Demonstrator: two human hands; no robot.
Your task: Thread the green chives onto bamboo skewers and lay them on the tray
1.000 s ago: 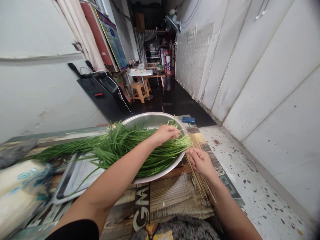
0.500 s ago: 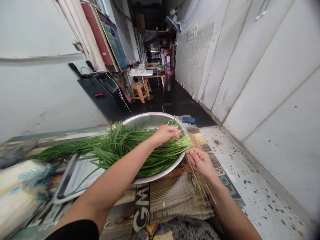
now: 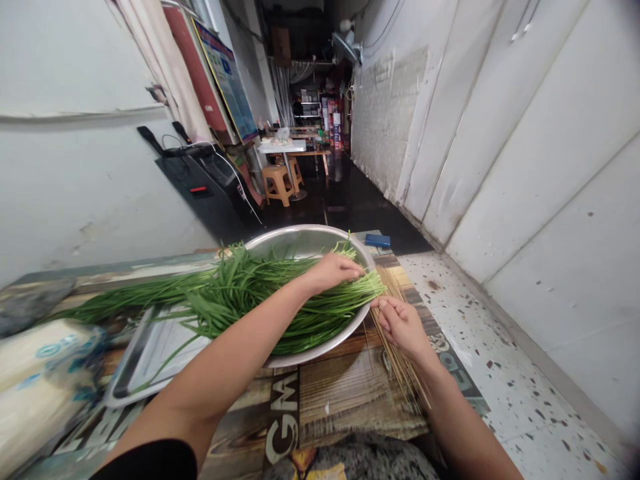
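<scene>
A large metal basin (image 3: 310,230) holds a heap of garlic chives (image 3: 240,280), their pale cut ends pointing right over the rim. My left hand (image 3: 336,272) reaches across the heap, fingers closed and pinching at the chives near the stem ends. Just outside the rim at lower right, my right hand (image 3: 399,325) is curled with thumb against forefinger, close to the stem ends. What it grips, if anything, is hidden by the fingers. Thin bamboo skewers (image 3: 395,360) lie on the table beneath and beside it.
A metal tray (image 3: 150,367) sits left of the basin, partly under chive leaves. White plastic-wrapped packages (image 3: 45,387) lie at the left edge. A small blue box (image 3: 377,240) rests behind the basin on the wood-patterned table (image 3: 345,393). Stools (image 3: 277,183) stand farther back.
My left hand has shifted slightly right and down, its fingertips now lower against the chive stems. My right hand and the basin look unchanged.
</scene>
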